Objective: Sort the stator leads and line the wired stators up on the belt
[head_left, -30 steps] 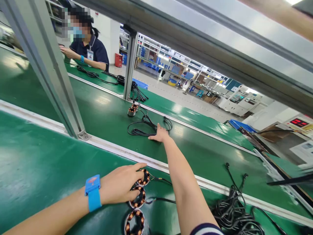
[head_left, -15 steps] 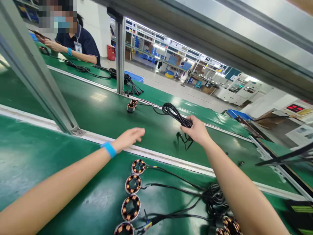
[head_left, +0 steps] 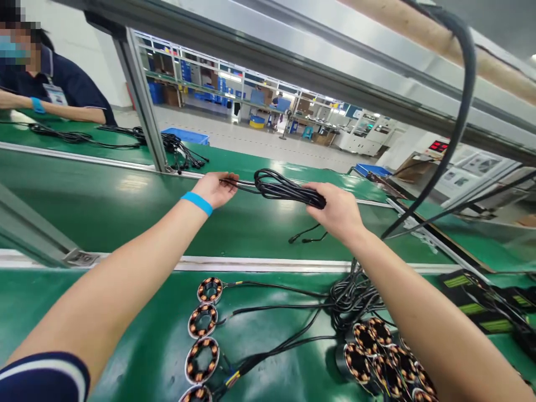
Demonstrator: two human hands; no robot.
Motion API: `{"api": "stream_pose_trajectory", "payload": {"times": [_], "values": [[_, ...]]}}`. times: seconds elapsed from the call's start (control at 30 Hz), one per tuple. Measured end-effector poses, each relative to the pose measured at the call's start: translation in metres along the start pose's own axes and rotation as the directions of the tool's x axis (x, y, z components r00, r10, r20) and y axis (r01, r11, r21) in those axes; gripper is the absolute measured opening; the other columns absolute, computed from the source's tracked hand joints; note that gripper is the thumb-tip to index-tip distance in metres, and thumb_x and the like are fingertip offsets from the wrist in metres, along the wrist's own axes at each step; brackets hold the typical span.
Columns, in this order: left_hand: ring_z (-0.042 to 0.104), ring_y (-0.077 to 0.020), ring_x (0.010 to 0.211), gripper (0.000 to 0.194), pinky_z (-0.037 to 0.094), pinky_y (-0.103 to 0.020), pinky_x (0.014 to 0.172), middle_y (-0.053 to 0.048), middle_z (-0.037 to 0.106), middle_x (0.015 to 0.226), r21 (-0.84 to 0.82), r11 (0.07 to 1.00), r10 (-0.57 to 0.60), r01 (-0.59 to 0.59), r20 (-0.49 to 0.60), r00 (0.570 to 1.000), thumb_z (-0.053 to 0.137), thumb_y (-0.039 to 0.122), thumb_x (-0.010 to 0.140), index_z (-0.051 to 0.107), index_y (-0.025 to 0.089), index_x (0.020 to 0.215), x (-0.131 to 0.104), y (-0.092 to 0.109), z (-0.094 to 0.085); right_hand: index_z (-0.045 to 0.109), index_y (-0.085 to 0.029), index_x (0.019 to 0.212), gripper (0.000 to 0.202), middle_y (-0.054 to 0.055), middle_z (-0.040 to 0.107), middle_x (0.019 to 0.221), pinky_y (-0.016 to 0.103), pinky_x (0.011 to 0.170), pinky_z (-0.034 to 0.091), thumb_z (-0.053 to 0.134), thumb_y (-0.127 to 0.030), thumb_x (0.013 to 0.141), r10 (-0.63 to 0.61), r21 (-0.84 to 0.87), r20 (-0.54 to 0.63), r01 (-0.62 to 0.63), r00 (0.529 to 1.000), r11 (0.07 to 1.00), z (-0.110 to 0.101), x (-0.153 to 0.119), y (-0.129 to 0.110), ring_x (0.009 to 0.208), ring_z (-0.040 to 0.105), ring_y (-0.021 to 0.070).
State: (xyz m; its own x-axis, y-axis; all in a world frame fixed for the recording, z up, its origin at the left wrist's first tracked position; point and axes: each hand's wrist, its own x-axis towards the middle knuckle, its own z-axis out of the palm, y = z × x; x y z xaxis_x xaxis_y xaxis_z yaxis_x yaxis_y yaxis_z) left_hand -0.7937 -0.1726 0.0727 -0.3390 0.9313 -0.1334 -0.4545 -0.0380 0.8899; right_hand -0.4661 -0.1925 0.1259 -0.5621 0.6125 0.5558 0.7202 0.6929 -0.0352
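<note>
My right hand (head_left: pixel 337 212) is closed round a coiled black cable bundle (head_left: pixel 278 187), held above the green conveyor belt (head_left: pixel 251 229). The cable's plug ends (head_left: pixel 307 240) hang below that hand. My left hand (head_left: pixel 218 188), with a blue wristband, is closed on the thin cable leads left of the coil. Whatever hangs from those leads is hidden behind the left hand. On the near green bench, several copper-wound rings (head_left: pixel 202 360) stand in a column, their cables running right to a black tangle (head_left: pixel 349 296).
More copper-wound rings (head_left: pixel 358 363) are clustered at the lower right. Metal posts (head_left: pixel 144 106) and an overhead beam frame the belt. A person (head_left: pixel 71 89) sits at the far left beside black cables (head_left: pixel 176 148). A thick cable (head_left: pixel 458 123) hangs at right.
My left hand has moved up and forward and taken hold of the leads. The coil is lifted and stretched between both hands. The view has shifted right.
</note>
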Motion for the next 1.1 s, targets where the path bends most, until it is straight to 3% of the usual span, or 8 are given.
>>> {"api": "stream_pose_trajectory", "payload": {"times": [0.13, 0.23, 0.43, 0.57, 0.7, 0.77, 0.9, 1.1], "values": [[0.070, -0.0174, 0.090, 0.024, 0.061, -0.032, 0.081, -0.008, 0.071, 0.103, 0.180, 0.984, -0.012, -0.014, 0.141, 0.990, 0.063, 0.038, 0.101, 0.067, 0.014, 0.102, -0.043, -0.016, -0.004, 0.073, -0.021, 0.124, 0.045, 0.007, 0.076, 0.117, 0.041, 0.097, 0.056, 0.065, -0.018, 0.079, -0.008, -0.029, -0.013, 0.008, 1.000, 1.000, -0.019, -0.033, 0.028, 0.110, 0.071, 0.0281], [0.072, -0.0280, 0.102, 0.046, 0.061, -0.040, 0.089, -0.014, 0.073, 0.108, 0.447, 0.891, -0.037, -0.077, 0.240, 0.970, 0.063, 0.061, 0.093, 0.072, 0.016, 0.100, -0.066, -0.026, -0.022, 0.072, -0.021, 0.124, 0.042, 0.008, 0.076, 0.117, 0.041, 0.099, 0.056, 0.065, -0.020, 0.083, -0.021, -0.096, -0.043, 0.017, 0.999, 0.995, -0.041, -0.061, 0.049, 0.110, 0.071, 0.0283], [0.051, -0.0500, 0.135, 0.093, 0.043, -0.057, 0.114, -0.021, 0.052, 0.149, 0.907, 0.332, 0.089, -0.258, 0.242, 0.966, 0.090, 0.070, 0.049, 0.066, 0.020, 0.123, -0.042, -0.047, -0.070, 0.069, -0.022, 0.124, 0.034, 0.010, 0.073, 0.113, 0.043, 0.090, 0.053, 0.061, -0.020, 0.092, -0.025, -0.369, 0.005, 0.025, 1.000, 0.929, -0.072, -0.099, 0.091, 0.106, 0.068, 0.0310], [0.052, -0.0421, 0.135, 0.074, 0.039, -0.058, 0.119, -0.018, 0.039, 0.163, 0.919, 0.014, -0.012, -0.393, 0.394, 0.919, 0.087, 0.068, 0.059, 0.069, 0.019, 0.112, -0.006, -0.064, -0.074, 0.069, -0.021, 0.128, 0.035, 0.013, 0.072, 0.118, 0.047, 0.102, 0.046, 0.059, -0.016, 0.094, 0.057, -0.476, 0.284, 0.089, 0.957, 0.875, -0.049, -0.135, 0.107, 0.110, 0.066, 0.0313], [0.060, -0.0282, 0.123, 0.045, 0.049, -0.051, 0.110, -0.013, 0.058, 0.146, 0.857, -0.154, -0.178, -0.493, 0.466, 0.867, 0.074, 0.059, 0.087, 0.070, 0.018, 0.106, 0.024, -0.072, -0.064, 0.066, -0.021, 0.137, 0.054, 0.018, 0.065, 0.140, 0.057, 0.115, 0.037, 0.075, -0.031, 0.085, 0.383, -0.470, 0.615, -0.070, 0.689, 0.880, -0.011, -0.172, 0.112, 0.134, 0.055, 0.0393], [0.062, -0.0260, 0.119, 0.039, 0.052, -0.048, 0.106, -0.011, 0.064, 0.136, 0.830, -0.202, -0.235, -0.520, 0.475, 0.848, 0.073, 0.053, 0.092, 0.070, 0.018, 0.108, 0.035, -0.076, -0.057, 0.054, -0.019, 0.153, 0.073, 0.020, 0.050, 0.158, 0.058, 0.121, 0.033, 0.073, -0.037, 0.084, 0.423, -0.426, 0.668, -0.153, 0.612, 0.892, 0.007, -0.177, 0.110, 0.146, 0.046, 0.0383], [0.063, -0.0254, 0.116, 0.033, 0.054, -0.047, 0.103, -0.010, 0.066, 0.129, 0.804, -0.299, -0.242, -0.515, 0.458, 0.855, 0.072, 0.047, 0.095, 0.069, 0.017, 0.110, 0.035, -0.082, -0.041, 0.033, -0.019, 0.166, 0.089, 0.017, 0.034, 0.170, 0.053, 0.127, 0.026, 0.063, -0.026, 0.082, 0.355, -0.299, 0.695, -0.198, 0.625, 0.933, 0.038, -0.163, 0.102, 0.157, 0.032, 0.0305], [0.068, -0.0249, 0.101, 0.035, 0.054, -0.039, 0.095, -0.009, 0.065, 0.128, 0.791, -0.328, -0.212, -0.517, 0.471, 0.856, 0.070, 0.055, 0.086, 0.074, 0.019, 0.087, -0.041, -0.071, -0.058, 0.043, -0.007, 0.159, 0.080, 0.024, 0.059, 0.148, 0.055, 0.119, 0.036, 0.061, -0.019, 0.082, 0.366, -0.306, 0.727, -0.204, 0.581, 0.930, 0.064, -0.158, 0.105, 0.137, 0.057, 0.0362]]}}
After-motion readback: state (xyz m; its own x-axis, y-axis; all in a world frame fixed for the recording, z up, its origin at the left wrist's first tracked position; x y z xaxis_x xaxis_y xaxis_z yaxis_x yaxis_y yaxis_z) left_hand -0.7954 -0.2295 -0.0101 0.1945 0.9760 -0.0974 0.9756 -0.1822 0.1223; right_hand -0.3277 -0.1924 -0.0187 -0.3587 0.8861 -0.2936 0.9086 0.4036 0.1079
